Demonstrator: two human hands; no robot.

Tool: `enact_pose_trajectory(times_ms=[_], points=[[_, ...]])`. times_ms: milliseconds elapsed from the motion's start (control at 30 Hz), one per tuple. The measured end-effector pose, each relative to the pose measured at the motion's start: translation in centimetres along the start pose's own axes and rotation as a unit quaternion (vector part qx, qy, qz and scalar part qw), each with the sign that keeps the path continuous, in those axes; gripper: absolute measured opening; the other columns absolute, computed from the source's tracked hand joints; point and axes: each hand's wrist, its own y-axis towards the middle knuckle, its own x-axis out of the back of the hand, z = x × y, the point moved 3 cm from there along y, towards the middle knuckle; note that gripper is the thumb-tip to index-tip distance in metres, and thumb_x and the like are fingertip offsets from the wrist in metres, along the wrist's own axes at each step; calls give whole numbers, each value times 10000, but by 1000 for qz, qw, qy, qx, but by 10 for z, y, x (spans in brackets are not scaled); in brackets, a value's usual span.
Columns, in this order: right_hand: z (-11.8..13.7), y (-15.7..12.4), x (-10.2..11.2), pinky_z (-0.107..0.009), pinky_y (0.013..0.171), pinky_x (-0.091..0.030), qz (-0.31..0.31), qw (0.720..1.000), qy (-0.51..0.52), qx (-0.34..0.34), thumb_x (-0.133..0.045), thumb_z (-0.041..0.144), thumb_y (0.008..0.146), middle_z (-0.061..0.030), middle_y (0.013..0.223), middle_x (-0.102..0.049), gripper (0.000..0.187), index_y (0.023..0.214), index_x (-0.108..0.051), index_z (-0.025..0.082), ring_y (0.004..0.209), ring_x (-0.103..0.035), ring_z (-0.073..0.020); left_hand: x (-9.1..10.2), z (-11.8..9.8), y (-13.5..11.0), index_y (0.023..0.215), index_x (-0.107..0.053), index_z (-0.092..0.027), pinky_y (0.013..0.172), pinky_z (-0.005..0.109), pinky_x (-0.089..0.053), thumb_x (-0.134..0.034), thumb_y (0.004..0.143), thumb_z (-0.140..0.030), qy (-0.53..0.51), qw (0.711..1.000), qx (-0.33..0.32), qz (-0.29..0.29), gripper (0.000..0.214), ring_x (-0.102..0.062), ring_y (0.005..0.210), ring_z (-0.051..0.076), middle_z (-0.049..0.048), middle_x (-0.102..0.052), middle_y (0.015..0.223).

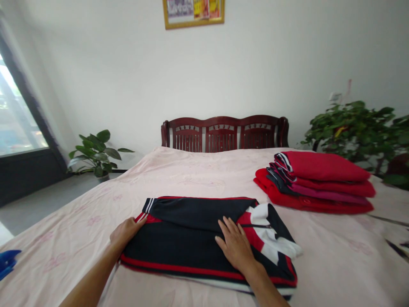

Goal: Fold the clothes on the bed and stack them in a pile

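A navy track jacket [188, 243] with red and white trim lies folded into a flat oblong in front of me, its white collar at the right end. One sleeve lies along its far side, with a white-striped cuff [149, 205] at the left end. My left hand [125, 232] is closed on the jacket's left edge, just below that cuff; its fingertips are partly hidden. My right hand [235, 245] rests palm down on the right half of the jacket, fingers apart, beside the red and white chest panel.
The pink bed cover [198, 170] lies under everything. A stack of folded red clothes [329, 166] stands at the right. At the left edge is a blue object [8, 261]. Potted plants [96, 149] flank the bed, with a dark wooden backrest [222, 132] behind it.
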Motion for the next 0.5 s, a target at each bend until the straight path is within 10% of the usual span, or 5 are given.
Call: enact_pose_trajectory(times_ms=[500], points=[[-3,-1,2,-450,1165,-268,-47,997,62,2,-402,384,950,-103,1485,-471,501,1373,-555,164,1397,-387,-260,23,-13,-8,844,-701,-179,712,349,-585,-691,708,-572,-323,943,-2,76,416,-718,808,281,85,-761,807]])
